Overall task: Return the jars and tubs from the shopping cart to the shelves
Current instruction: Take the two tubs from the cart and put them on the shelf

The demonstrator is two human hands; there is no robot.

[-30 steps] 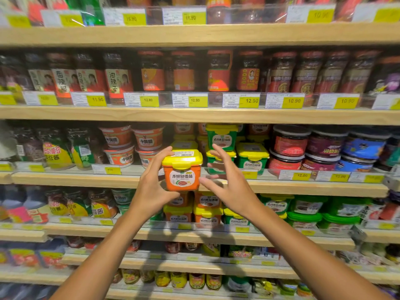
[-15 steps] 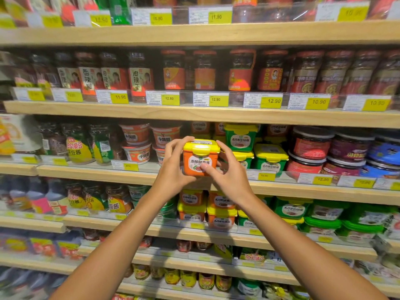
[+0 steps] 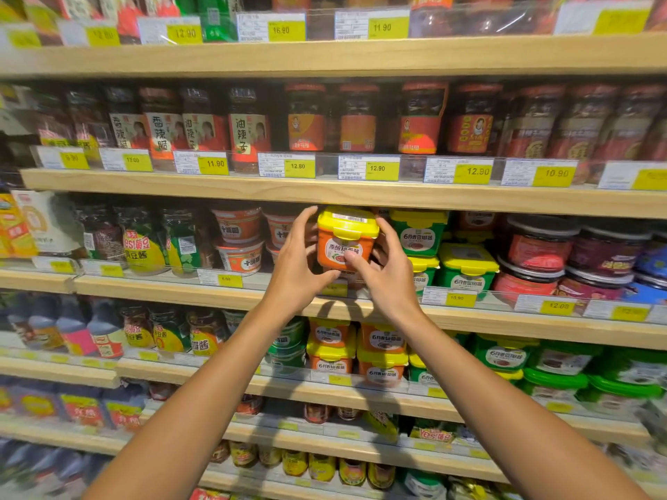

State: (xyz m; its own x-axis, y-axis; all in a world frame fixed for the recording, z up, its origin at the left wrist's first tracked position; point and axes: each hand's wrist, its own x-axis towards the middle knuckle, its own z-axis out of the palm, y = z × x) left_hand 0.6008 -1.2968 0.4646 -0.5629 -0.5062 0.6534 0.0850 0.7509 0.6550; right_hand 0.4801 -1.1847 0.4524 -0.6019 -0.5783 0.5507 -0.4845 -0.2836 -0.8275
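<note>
Tub (image 3: 344, 243) between both hands – bowls (image 3: 238, 240) left, lidded tubs (image 3: 418, 234) right.

Orange tub (image 3: 344, 243): bottom edge covered by the thumbs of left hand (image 3: 294, 268) and right hand (image 3: 388, 279); cannot tell whether it rests on the wooden shelf (image 3: 162, 288) or on something below it. Label print too small to read in full.

Both forearms cut off by the bottom picture edge.

Dark jars (image 3: 563, 128) toward the right end of the shelf above: blurred, labels unreadable.

Price tags (image 3: 635, 312) at the right end of the tub's shelf: smeared, figures unclear.

Top row of goods cut off by the upper picture edge.
</note>
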